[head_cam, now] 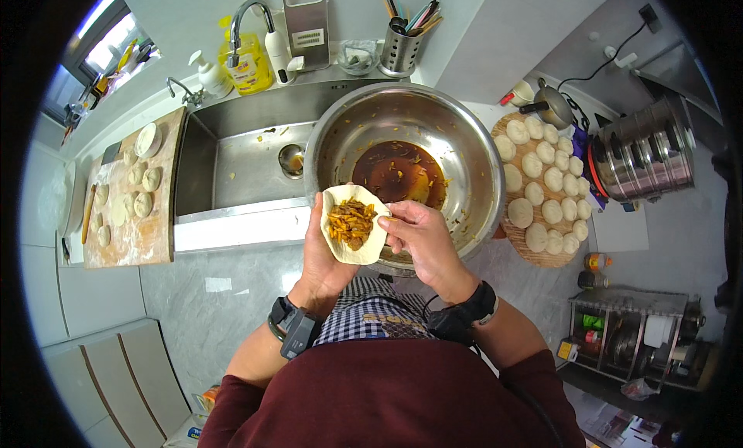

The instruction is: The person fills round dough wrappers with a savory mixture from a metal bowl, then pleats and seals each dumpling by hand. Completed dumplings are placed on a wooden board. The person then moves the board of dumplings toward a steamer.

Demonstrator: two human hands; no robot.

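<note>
My left hand holds a round dough wrapper from below and from its left side. Chopped, brownish-yellow filling lies in the middle of the wrapper, whose top is unclosed. The thumb and fingers of my right hand pinch the wrapper's right edge. Behind both hands stands a large stainless steel basin, with dark brown liquid and bits of filling at its bottom.
At the left, a floured wooden board bears dough pieces, a rolling pin and a small bowl. A steel sink lies between board and basin. At the right, a round wooden board carries several filled buns beside a stacked steamer.
</note>
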